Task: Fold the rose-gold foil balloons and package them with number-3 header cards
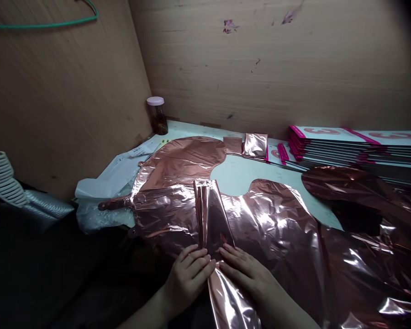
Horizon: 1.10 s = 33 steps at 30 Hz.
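A folded strip [212, 217] of rose-gold foil is laid across the flat foil balloon [267, 219] on the table [236, 176]. The strip's near end is pressed flat by the left hand [188, 272] and the right hand [245, 269], fingers extended, nothing gripped. Beyond the balloon, a jar [157, 115] and stacked packets [349, 144] are placed by the wall.
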### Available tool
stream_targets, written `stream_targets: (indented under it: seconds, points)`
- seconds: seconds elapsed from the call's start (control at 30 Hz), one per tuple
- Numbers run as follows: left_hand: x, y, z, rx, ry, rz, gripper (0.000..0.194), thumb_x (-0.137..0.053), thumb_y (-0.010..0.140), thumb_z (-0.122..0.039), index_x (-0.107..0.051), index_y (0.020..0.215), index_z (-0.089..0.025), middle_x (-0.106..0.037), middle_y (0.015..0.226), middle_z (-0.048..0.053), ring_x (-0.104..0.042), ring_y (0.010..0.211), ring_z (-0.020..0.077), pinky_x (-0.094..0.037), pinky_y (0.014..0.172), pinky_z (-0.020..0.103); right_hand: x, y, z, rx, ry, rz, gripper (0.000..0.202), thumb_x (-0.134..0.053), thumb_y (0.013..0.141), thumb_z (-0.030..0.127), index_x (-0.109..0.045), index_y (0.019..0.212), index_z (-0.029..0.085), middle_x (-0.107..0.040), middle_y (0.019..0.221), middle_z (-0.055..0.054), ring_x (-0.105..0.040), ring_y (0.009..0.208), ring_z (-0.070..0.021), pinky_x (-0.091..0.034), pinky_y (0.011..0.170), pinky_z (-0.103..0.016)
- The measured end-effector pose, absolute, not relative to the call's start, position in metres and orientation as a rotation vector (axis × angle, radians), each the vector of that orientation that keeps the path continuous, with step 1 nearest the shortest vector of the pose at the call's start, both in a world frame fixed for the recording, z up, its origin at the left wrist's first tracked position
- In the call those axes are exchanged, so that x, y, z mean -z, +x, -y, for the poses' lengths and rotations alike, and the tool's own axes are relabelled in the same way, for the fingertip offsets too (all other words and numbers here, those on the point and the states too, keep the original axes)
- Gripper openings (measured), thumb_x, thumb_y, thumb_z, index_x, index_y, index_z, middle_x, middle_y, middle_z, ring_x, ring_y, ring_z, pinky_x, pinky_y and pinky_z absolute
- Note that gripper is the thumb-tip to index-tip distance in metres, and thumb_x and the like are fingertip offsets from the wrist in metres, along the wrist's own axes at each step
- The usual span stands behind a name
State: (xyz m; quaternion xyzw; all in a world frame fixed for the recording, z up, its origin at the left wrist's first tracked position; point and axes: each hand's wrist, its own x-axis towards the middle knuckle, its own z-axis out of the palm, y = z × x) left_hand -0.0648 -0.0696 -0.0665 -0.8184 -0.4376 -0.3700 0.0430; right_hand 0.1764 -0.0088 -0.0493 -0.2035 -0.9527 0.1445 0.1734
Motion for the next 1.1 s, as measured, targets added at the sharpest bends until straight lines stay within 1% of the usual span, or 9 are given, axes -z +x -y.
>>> stream_targets:
  seconds: [0.13, 0.23, 0.37, 0.47, 0.6, 0.7, 0.87, 0.93, 1.1]
  points:
    - [0.058, -0.057, 0.068, 1.293, -2.403, 1.711, 0.024, -0.046, 0.099, -0.021, -0.07, 0.102, -0.022, -0.074, 0.083, 0.001, -0.067, 0.088, 0.0186, -0.046, 0.085, 0.038, 0.049, 0.166, 0.006, -0.778, -0.779, 2.274, 0.026, -0.05, 0.095, 0.023, -0.067, 0.115, 0.02, -0.072, 0.114, -0.009, -0.067, 0.108, -0.0216, -0.056, 0.088, -0.032]
    - [0.057, -0.049, 0.062, 1.307, -2.176, 2.101, 0.021, -0.049, 0.097, -0.024, -0.07, 0.095, -0.021, -0.067, 0.072, 0.002, -0.063, 0.076, 0.019, -0.045, 0.072, 0.036, 0.048, 0.144, 0.0, -1.014, -1.182, 1.871, 0.023, -0.048, 0.097, 0.036, -0.062, 0.093, 0.019, -0.073, 0.083, -0.005, -0.07, 0.072, -0.02, -0.055, 0.062, -0.027]
    - [0.066, -0.034, 0.053, 1.307, -1.897, 2.213, 0.044, -0.049, 0.097, -0.023, -0.043, 0.14, -0.015, -0.062, 0.07, -0.001, -0.059, 0.069, 0.0181, -0.045, 0.078, 0.039, 0.049, 0.114, -0.008, -0.716, -1.578, 1.831, 0.021, -0.041, 0.098, 0.035, -0.052, 0.101, 0.018, -0.07, 0.076, -0.007, -0.068, 0.066, -0.0239, -0.049, 0.056, -0.03]
    - [0.07, -0.026, 0.049, 1.149, -1.882, 2.189, 0.049, -0.045, 0.094, -0.015, -0.04, 0.143, -0.013, -0.064, 0.074, 0.001, -0.059, 0.071, 0.019, -0.044, 0.077, 0.039, 0.055, 0.102, -0.011, -0.396, -1.729, 2.017, 0.027, -0.032, 0.099, 0.025, -0.055, 0.11, 0.014, -0.07, 0.084, -0.012, -0.067, 0.065, -0.0263, -0.047, 0.055, -0.033]
    - [0.061, -0.033, 0.033, 0.667, -2.072, 2.234, 0.054, -0.05, 0.085, -0.011, -0.053, 0.137, -0.026, -0.066, 0.115, 0.012, -0.06, 0.101, 0.0292, -0.044, 0.088, 0.048, 0.063, 0.1, -0.022, -0.104, -1.599, 2.237, 0.041, -0.033, 0.095, 0.014, -0.058, 0.127, 0.02, -0.06, 0.127, -0.018, -0.064, 0.102, -0.0316, -0.05, 0.085, -0.049]
    - [0.047, -0.053, 0.018, 0.372, -2.454, 1.975, 0.062, -0.052, 0.087, -0.02, -0.039, 0.148, -0.026, -0.04, 0.153, 0.011, -0.033, 0.139, 0.0378, -0.022, 0.112, 0.061, 0.063, 0.113, -0.033, 0.004, -1.312, 2.496, 0.061, -0.033, 0.092, 0.009, -0.035, 0.151, 0.025, -0.038, 0.155, -0.009, -0.03, 0.143, -0.0314, -0.018, 0.115, -0.062]
    - [0.033, -0.088, 0.037, 0.175, -2.999, 1.459, 0.096, -0.052, 0.085, -0.063, -0.015, 0.154, -0.009, -0.017, 0.162, 0.015, -0.015, 0.149, 0.0319, -0.01, 0.12, 0.051, 0.05, 0.155, -0.008, -0.293, -0.842, 2.802, 0.087, -0.05, 0.091, 0.051, -0.007, 0.157, 0.014, -0.018, 0.162, -0.011, -0.015, 0.149, -0.0296, -0.014, 0.12, -0.056]
    - [0.037, -0.092, 0.055, 0.289, -3.019, 1.27, 0.087, -0.058, 0.086, -0.055, -0.024, 0.152, -0.01, -0.029, 0.158, 0.015, -0.025, 0.146, 0.0317, -0.014, 0.12, 0.05, 0.051, 0.169, 0.016, -0.318, -0.757, 2.805, 0.095, -0.058, 0.084, 0.05, -0.011, 0.157, 0.01, -0.018, 0.161, -0.014, -0.015, 0.149, -0.0319, -0.022, 0.119, -0.054]
    - [0.04, -0.085, 0.06, 0.831, -2.941, 1.317, 0.031, -0.05, 0.094, -0.014, -0.061, 0.123, -0.02, -0.071, 0.119, 0.006, -0.062, 0.111, 0.0192, -0.036, 0.099, 0.036, 0.06, 0.176, 0.038, -0.387, -0.812, 2.47, 0.06, -0.042, 0.088, 0.007, -0.043, 0.147, 0.021, -0.054, 0.143, -0.008, -0.044, 0.137, -0.021, -0.048, 0.105, -0.037]
